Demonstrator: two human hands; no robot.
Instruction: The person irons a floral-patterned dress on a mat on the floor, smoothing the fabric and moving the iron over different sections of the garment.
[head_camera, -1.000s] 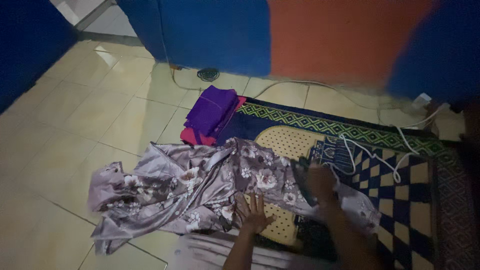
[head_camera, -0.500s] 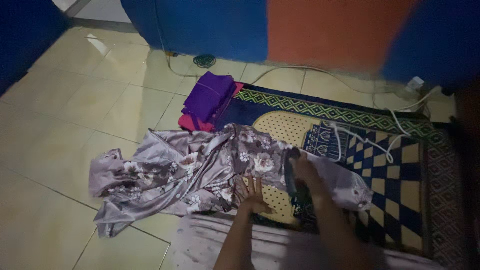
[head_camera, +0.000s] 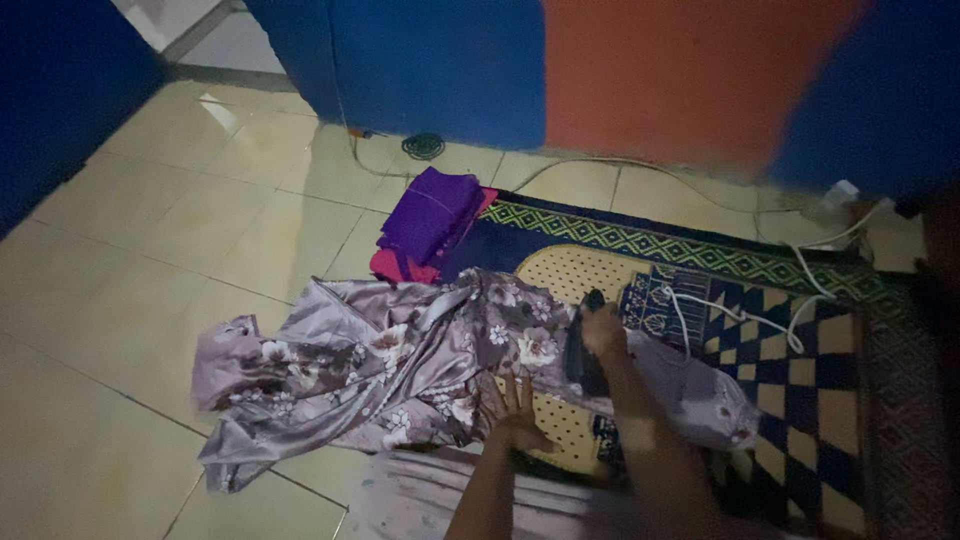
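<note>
Scorching is the main risk here: the iron (head_camera: 580, 345) is gripped in the closed right hand (head_camera: 603, 330) and rests on the floral cloth (head_camera: 400, 365), a thin, shiny fabric that would likely mark or pucker if the iron were left standing in one place. The left hand (head_camera: 515, 418) is pressed flat, fingers spread, on the cloth's near edge, just beside the iron's path; a burn could be caused if the iron were drawn back toward those fingers. The white cord (head_camera: 745, 315) is looped loosely over the mat (head_camera: 800, 350) behind the iron and could be snagged or dragged across the cloth, bunching it. The cloth is heavily creased to the left, so folds could be pressed in rather than out if they are not flattened first.

Only the right part of the cloth is backed by the mat; the left part is spread over the bare tiled floor (head_camera: 150, 250), past the mat's left edge, where no padding is seen. A folded purple pile (head_camera: 430, 215) lies at the mat's far left corner, touching or nearly touching the cloth's top edge. Open room is found on the floor to the left and far left; on the right, room is limited by the cord and by a dark edge that cannot be made out.
</note>
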